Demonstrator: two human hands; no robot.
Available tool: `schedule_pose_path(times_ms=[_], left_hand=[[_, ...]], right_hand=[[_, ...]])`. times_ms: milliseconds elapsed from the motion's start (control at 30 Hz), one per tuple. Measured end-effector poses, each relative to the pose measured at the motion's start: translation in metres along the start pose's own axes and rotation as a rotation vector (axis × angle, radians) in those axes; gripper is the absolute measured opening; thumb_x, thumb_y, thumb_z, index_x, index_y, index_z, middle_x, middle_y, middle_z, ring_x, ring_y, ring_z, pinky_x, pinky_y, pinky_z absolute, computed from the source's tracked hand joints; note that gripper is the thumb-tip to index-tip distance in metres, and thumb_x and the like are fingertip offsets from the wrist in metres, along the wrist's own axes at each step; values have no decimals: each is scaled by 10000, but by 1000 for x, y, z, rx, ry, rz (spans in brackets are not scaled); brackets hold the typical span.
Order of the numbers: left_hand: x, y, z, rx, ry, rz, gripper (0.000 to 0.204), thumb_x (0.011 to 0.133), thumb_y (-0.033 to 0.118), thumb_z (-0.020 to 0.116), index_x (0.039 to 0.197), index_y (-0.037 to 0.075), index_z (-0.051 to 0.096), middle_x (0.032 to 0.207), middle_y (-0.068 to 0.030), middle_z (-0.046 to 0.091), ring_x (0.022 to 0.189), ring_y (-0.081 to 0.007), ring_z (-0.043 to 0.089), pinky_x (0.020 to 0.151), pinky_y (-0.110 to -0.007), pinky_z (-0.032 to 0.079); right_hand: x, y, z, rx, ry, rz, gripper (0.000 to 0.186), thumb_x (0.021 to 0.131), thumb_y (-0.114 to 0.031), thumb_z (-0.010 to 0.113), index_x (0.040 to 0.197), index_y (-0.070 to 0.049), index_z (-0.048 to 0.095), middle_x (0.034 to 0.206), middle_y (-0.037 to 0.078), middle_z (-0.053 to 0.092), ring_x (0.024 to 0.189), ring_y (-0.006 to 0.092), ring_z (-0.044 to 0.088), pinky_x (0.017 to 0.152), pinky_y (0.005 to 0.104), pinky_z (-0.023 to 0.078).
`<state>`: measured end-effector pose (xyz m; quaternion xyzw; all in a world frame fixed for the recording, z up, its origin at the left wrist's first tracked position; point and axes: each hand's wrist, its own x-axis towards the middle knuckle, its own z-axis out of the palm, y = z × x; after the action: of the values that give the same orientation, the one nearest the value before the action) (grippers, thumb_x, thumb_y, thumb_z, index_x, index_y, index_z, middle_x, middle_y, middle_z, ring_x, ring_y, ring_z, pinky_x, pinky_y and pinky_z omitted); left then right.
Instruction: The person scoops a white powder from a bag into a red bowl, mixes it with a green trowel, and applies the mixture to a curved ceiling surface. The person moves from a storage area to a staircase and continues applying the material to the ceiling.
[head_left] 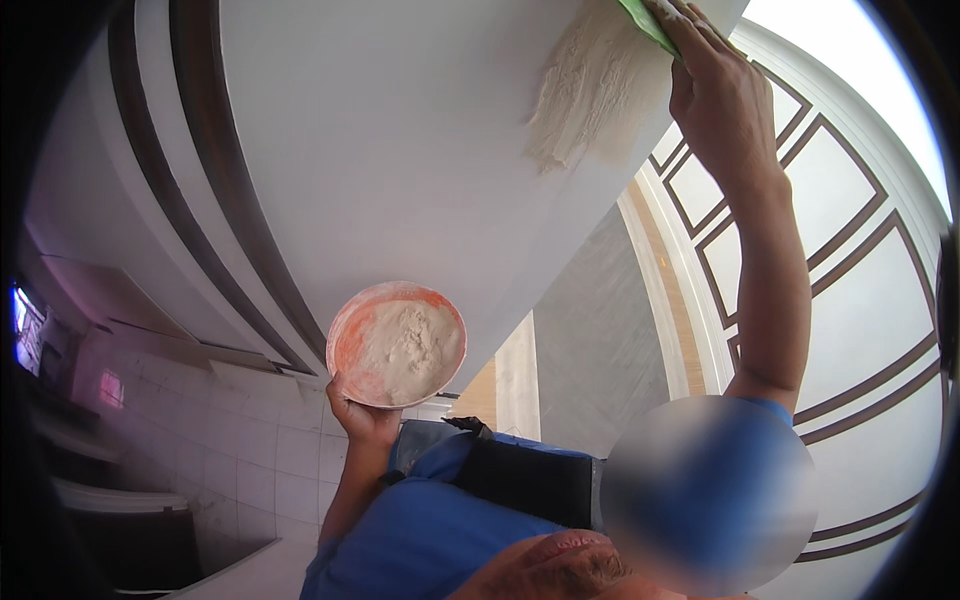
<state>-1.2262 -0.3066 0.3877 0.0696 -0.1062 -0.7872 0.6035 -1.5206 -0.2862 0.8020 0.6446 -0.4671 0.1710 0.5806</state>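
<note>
My left hand (362, 418) grips the lower edge of a round orange bowl (348, 345) from below. Pale, creamy putty (418, 345) is heaped inside, and dried smears coat the bowl's inner wall. High at the upper right, my right hand (722, 95) is closed around a green putty spreader (648, 24). Its blade lies at a rough beige putty patch (585, 95) on the smooth white wall (400, 150). Streaks run through this patch, and white residue marks my right fingers. Part of the spreader is cut off by the picture's top edge.
Dark trim strips (208, 130) run along the wall at left. Beyond the wall's right edge lie a grey floor (600, 330) and a white panelled surface (850, 190) with brown frames. Pale tiles (265, 455) and a dark piece of furniture (135, 550) are at lower left.
</note>
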Motion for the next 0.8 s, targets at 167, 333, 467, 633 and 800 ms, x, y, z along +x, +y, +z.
schedule_pose_path(times_ms=[167,333,467,633,800], left_hand=[[-7,-6,7,-5,13,56,692,913,440,555,1482,72,417,1502,-156,461,1392,-347,436,1142,-543,383],[-10,-7,11,92,125,143,729,890,451,558,1491,72,396,1504,-158,443,1389,-339,433,1125,-530,399],[-10,-17,9,49,77,144,725,889,442,568,1488,70,402,1503,-151,448,1387,-335,437,1127,-518,402],[-5,-21,-8,-24,60,135,681,903,413,563,1465,52,433,1498,-156,465,1383,-350,444,1140,-526,394],[-7,-9,-5,9,40,150,684,901,411,564,1464,46,435,1501,-161,465,1383,-359,443,1150,-531,383]], right_hand=[[-36,0,13,-70,-102,-59,510,907,40,586,1364,-183,599,1353,66,642,1218,275,638,979,386,571],[-128,-40,26,24,-481,-60,601,888,15,580,1466,-123,488,1551,152,428,1464,357,358,1210,489,315],[-209,-75,43,14,-628,-150,556,955,-140,527,1497,-54,438,1563,226,380,1483,428,291,1214,565,255],[-260,-99,38,136,-645,-163,519,965,-173,509,1462,-29,472,1519,243,438,1433,470,365,1187,586,296],[-184,-73,-16,280,-711,106,576,888,-16,564,1456,-85,494,1507,189,478,1402,307,466,1172,421,388]])
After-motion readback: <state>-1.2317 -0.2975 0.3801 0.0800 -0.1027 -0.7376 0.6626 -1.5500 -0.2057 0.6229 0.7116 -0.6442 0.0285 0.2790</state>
